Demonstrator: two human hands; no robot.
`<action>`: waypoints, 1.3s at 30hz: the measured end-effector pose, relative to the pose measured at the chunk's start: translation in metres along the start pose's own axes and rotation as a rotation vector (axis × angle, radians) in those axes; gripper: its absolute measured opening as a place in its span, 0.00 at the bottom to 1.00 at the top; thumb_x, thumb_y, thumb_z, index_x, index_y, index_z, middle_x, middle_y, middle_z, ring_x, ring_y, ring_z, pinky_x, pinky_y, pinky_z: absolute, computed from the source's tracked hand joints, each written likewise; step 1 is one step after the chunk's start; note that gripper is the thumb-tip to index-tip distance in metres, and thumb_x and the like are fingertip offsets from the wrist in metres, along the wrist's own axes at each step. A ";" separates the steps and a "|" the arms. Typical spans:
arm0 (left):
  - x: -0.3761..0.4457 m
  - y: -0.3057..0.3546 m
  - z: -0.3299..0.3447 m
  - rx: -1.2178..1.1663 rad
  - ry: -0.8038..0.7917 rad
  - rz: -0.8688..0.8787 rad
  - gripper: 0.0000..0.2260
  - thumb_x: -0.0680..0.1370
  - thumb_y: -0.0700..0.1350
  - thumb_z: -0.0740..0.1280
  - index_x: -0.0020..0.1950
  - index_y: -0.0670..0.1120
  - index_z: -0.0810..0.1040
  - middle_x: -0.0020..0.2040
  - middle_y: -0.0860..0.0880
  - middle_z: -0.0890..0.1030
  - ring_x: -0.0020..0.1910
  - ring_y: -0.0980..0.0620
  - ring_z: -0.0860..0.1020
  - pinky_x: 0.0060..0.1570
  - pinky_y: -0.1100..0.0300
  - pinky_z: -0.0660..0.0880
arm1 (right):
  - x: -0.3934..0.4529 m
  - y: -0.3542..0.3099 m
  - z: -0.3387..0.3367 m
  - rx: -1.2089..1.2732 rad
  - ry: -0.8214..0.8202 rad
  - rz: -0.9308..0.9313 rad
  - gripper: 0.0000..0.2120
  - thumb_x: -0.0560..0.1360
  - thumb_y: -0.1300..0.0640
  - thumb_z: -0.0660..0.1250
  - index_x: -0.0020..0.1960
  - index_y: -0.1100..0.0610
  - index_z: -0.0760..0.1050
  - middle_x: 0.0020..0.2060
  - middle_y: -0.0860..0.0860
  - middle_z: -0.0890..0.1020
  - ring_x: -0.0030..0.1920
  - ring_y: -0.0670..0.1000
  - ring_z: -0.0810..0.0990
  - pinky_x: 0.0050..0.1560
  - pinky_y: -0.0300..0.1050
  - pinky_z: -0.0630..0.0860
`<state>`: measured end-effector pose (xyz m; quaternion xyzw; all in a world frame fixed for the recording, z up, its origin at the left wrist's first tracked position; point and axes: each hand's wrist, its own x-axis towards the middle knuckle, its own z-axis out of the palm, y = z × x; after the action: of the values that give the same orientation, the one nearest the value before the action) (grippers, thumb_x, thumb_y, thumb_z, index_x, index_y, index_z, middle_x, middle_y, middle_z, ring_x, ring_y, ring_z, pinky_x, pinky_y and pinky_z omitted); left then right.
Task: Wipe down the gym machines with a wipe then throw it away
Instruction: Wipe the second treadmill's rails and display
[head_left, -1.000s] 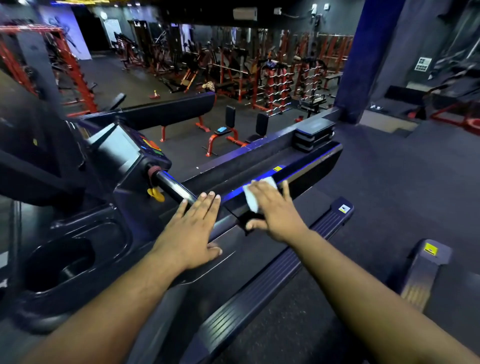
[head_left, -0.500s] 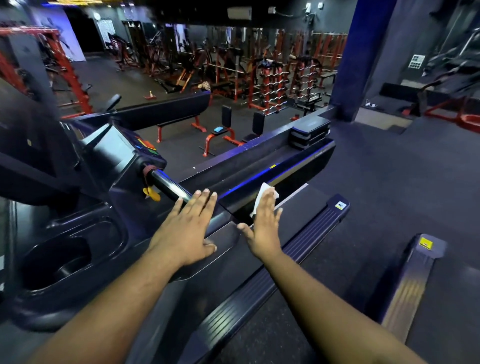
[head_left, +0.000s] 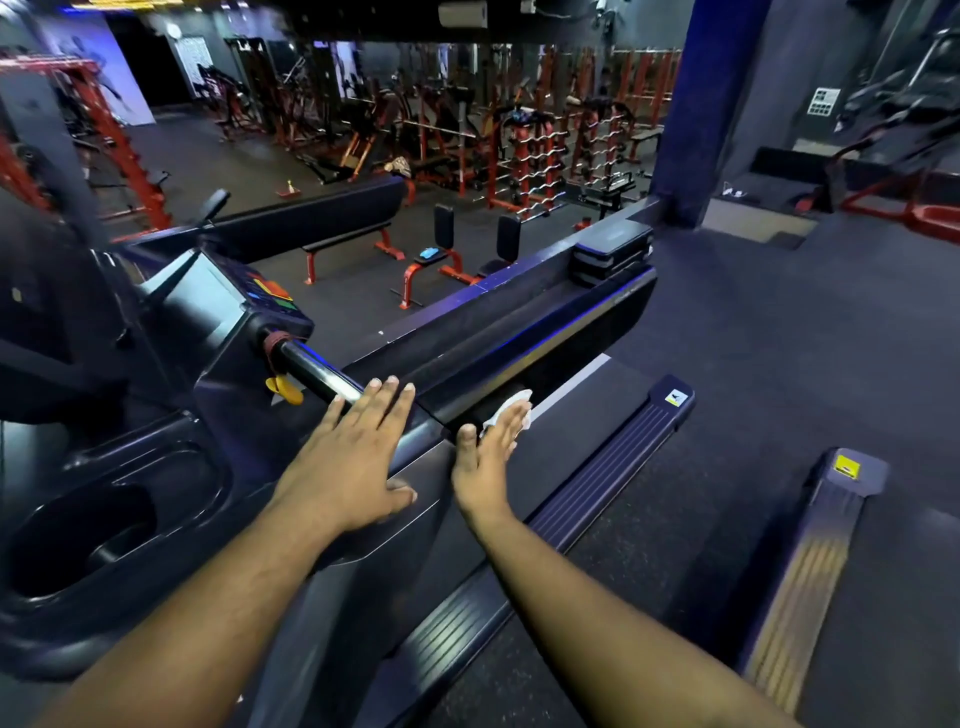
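The right hand (head_left: 485, 457) presses the wipe (head_left: 511, 410) under straight fingers against the treadmill rail (head_left: 524, 353); left hand (head_left: 348, 457) rests flat.

wipe (head_left: 511, 410): mostly hidden behind right hand (head_left: 485, 457) | console (head_left: 208, 296): blurred

both bare arms reach forward, hands side by side

the left hand (head_left: 353, 457) lies palm down with fingers straight and close together, thumb spread out to the side toward the other hand. the right hand (head_left: 488, 457) is turned on edge, thumb uppermost, fingers straight and pointing forward, pressing a white wipe (head_left: 511, 410) that shows just past its fingertips. the hands sit near each other without touching. both forearms are bare and stretch back toward the lower corners of the view.
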<state>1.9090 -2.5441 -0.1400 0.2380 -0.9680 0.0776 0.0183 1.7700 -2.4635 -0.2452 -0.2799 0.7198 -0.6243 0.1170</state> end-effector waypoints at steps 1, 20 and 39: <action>0.000 -0.001 0.000 -0.005 -0.004 -0.002 0.54 0.74 0.67 0.67 0.82 0.49 0.32 0.84 0.49 0.37 0.82 0.51 0.37 0.81 0.48 0.42 | -0.008 -0.004 0.002 -0.042 -0.036 -0.067 0.55 0.67 0.16 0.41 0.76 0.53 0.28 0.77 0.47 0.29 0.78 0.48 0.27 0.78 0.61 0.34; -0.044 -0.016 -0.009 -0.013 -0.037 -0.123 0.51 0.77 0.70 0.61 0.82 0.45 0.34 0.84 0.49 0.37 0.82 0.52 0.38 0.80 0.44 0.40 | -0.017 -0.060 -0.042 -0.860 -0.648 -0.808 0.57 0.66 0.20 0.53 0.83 0.53 0.47 0.83 0.49 0.49 0.82 0.49 0.41 0.78 0.62 0.33; -0.136 -0.074 -0.002 0.003 0.002 -0.214 0.52 0.74 0.79 0.48 0.82 0.46 0.34 0.82 0.49 0.34 0.82 0.52 0.37 0.79 0.38 0.39 | -0.020 -0.094 -0.009 -0.976 -0.563 -0.864 0.57 0.65 0.15 0.42 0.80 0.52 0.60 0.78 0.49 0.65 0.79 0.47 0.57 0.79 0.64 0.46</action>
<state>2.0637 -2.5463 -0.1378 0.3399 -0.9369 0.0767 0.0273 1.8055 -2.4511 -0.1559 -0.7115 0.6844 -0.1250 -0.0985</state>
